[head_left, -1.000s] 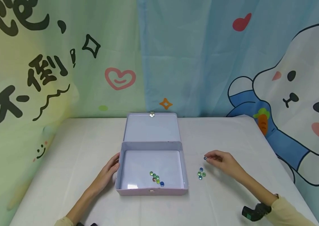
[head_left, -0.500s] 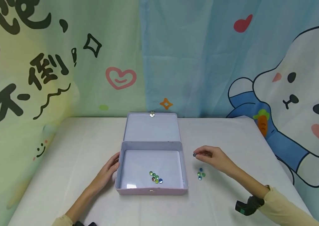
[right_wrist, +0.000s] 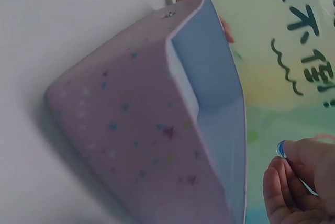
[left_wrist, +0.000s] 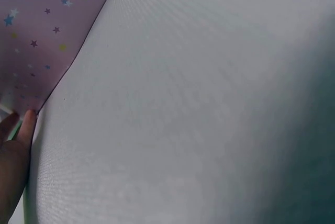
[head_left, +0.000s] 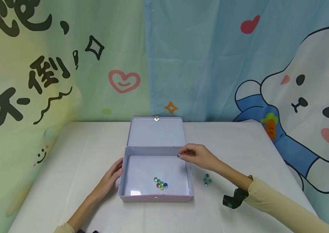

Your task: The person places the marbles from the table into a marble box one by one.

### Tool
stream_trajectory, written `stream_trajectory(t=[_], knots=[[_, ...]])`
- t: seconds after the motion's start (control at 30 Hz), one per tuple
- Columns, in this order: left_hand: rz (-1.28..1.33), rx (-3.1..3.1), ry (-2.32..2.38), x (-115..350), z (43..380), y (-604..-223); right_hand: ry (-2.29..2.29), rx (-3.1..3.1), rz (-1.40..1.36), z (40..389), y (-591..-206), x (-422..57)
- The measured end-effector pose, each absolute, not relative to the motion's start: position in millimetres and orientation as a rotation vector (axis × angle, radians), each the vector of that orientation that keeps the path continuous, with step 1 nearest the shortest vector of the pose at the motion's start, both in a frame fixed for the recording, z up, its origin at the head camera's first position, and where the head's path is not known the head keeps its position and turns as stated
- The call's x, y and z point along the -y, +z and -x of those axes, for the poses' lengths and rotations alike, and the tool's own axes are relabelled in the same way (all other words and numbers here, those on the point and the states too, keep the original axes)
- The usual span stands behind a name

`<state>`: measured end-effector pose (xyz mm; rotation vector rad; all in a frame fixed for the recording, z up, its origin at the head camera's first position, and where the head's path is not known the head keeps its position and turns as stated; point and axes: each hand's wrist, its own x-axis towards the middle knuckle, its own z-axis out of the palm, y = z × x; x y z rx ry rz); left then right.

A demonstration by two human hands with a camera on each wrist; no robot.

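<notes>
A lilac tin box (head_left: pixel 141 198) stands on the white cloth with its hinged lid (head_left: pixel 156 134) laid back. Over the box's far right rim, my right hand (head_left: pixel 199 157) pinches a blue glass marble (right_wrist: pixel 281 149) between thumb and fingers. My left hand (head_left: pixel 108 179) rests against the box's left wall, fingers extended along it; its fingertips (left_wrist: pixel 29 116) show at the star-printed side in the left wrist view. Inside the box, towards the front right, lies a cluster of green, blue and reddish-brown marbles (head_left: pixel 159 181).
Right of the box, several green and blue marbles (head_left: pixel 205 180) sit together on the white cloth (head_left: pixel 234 142). A printed curtain (head_left: pixel 179 64) hangs behind the table. A black wrist camera (head_left: pixel 235 198) is strapped on the right wrist.
My right hand has carried the marble leftwards from beside the box to over its right rim. Inside, the blue marble has rolled slightly left towards the others. My left hand stays put.
</notes>
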<state>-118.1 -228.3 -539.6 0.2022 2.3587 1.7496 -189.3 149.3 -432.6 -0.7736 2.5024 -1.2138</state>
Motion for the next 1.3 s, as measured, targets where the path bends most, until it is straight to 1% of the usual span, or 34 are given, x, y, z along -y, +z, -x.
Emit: stream_trajectory(t=[0.27,0.43,0.87,1.13,1.3], knots=[[-0.199,-2.344,1.756,228,116,-536,-1.219,-2.424,0.94,205,-430,-102],[-0.197,-2.341,1.765,229,117,-537,-1.199,-2.359,1.019,216,-435,-74],[-0.185,-2.347,1.746,229,119,-541,-0.932,-2.175,1.1,228,-457,-14],[-0.22,-2.325,1.778,228,119,-540,-0.69,-2.28,1.148,228,-470,8],[-0.229,-2.329,1.776,229,118,-540,-0.653,-2.32,1.173,225,-480,13]])
